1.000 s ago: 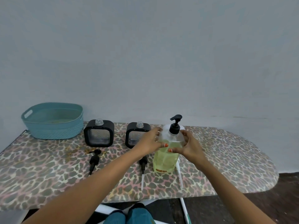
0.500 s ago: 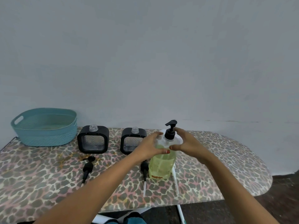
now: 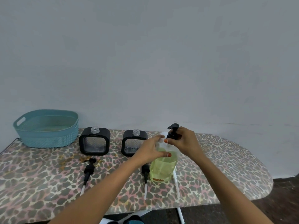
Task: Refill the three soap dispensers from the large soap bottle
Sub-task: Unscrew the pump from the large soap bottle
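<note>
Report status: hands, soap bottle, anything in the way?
Left hand holds large soap bottle. Right hand grips its black pump, still on. Two square dispensers uncapped behind; nothing blocking.

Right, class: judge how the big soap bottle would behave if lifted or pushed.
Probably heavy: the soap bottle looks over half full of yellow-green liquid. Likely tippy if pushed high, being tall with a pump on top. Possibly slippery: smooth clear plastic.

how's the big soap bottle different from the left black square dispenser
The large soap bottle is rounded, clear, with yellow-green liquid; the left dispenser is square, black-framed, showing no coloured liquid. The bottle wears its black pump, gripped by the right hand; the dispenser's neck is bare. The left hand holds the bottle; the dispenser stands untouched. Both stand upright on the table.
</note>
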